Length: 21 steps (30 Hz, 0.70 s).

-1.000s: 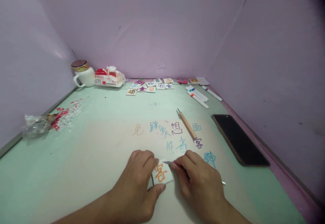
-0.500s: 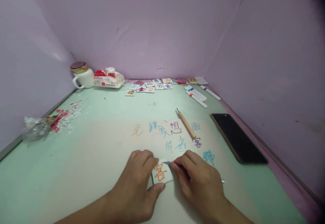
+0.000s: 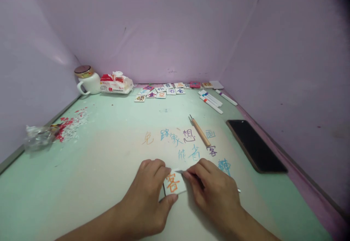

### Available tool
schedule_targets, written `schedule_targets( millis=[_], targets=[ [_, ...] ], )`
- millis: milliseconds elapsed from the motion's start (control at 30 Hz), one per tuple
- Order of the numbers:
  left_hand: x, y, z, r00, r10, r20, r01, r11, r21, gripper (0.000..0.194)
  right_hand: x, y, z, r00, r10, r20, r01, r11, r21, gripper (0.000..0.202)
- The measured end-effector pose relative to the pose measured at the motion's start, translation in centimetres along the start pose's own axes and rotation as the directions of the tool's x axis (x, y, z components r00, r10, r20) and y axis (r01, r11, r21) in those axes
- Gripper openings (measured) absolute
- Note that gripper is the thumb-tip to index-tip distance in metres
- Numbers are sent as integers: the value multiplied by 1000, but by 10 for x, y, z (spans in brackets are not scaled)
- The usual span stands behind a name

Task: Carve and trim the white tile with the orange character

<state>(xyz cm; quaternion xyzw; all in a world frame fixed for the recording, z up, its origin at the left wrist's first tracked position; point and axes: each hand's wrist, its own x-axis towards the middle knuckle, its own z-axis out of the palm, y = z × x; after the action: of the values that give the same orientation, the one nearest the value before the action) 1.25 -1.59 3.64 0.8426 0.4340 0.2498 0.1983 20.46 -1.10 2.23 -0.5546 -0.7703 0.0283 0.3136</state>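
Pale green table (image 3: 109, 131): left hand (image 3: 147, 197) pinches white tile (image 3: 175, 183), right hand (image 3: 216, 193) grips thin blade (image 3: 179, 171).

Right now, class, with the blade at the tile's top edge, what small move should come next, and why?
Probably a short, shallow cut along that edge. The left hand pins the tile flat on the table, thumb and fingers around it. The right hand holds the blade at the top right corner, beside the orange character.
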Motion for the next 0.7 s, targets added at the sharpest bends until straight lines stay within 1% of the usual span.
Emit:
schedule_targets(
  millis=[67, 133, 233, 333, 400, 433, 500, 567, 600, 633, 667, 700],
  targets=[
    [1, 1, -2, 1000, -10, 10, 10, 1000, 6, 30, 3, 0, 1, 999, 35, 0, -35, 998, -55, 27],
    [2, 1, -3, 1000, -11, 21, 11, 1000, 19, 30, 6, 1, 1, 998, 65, -6, -65, 996, -63, 27],
    [1, 0, -3, 1000, -8, 25, 8, 1000, 25, 31, 7, 3, -1, 994, 112, -12, -112, 994, 7, 24],
    [-1, -3, -3, 1000, -6, 10, 6, 1000, 13, 40, 8, 5, -5, 976, 219, 9, -218, 969, 119, 20],
    [0, -3, -5, 999, -6, -32, 6, 1000, -7, 44, 9, 7, -7, 956, 294, 29, -294, 939, 176, 20],
    [1, -2, -8, 998, -12, -66, 9, 999, -37, 41, 10, 8, -8, 947, 320, 33, -320, 928, 191, 20],
    [3, 4, -19, 989, -6, -148, -14, 991, -135, 27, 12, 10, -8, 939, 342, 30, -341, 920, 194, 21],
    [1, 11, -35, 977, 50, -210, -98, 969, -226, 23, 13, 11, -8, 939, 343, 26, -342, 921, 185, 20],
    [-3, 14, -43, 971, 85, -222, -138, 962, -235, 25, 13, 11, -8, 939, 342, 23, -341, 923, 181, 20],
    [-11, 15, -50, 970, 125, -207, -170, 961, -218, 25, 13, 11, -8, 940, 341, 20, -339, 924, 178, 20],
    [-22, 14, -56, 975, 106, -194, -140, 975, -170, 22, 13, 11, -8, 941, 338, 17, -336, 926, 175, 20],
    [-35, 11, -60, 976, 56, -212, -81, 991, -107, 19, 13, 10, -8, 942, 334, 15, -331, 927, 173, 20]
  ],
)
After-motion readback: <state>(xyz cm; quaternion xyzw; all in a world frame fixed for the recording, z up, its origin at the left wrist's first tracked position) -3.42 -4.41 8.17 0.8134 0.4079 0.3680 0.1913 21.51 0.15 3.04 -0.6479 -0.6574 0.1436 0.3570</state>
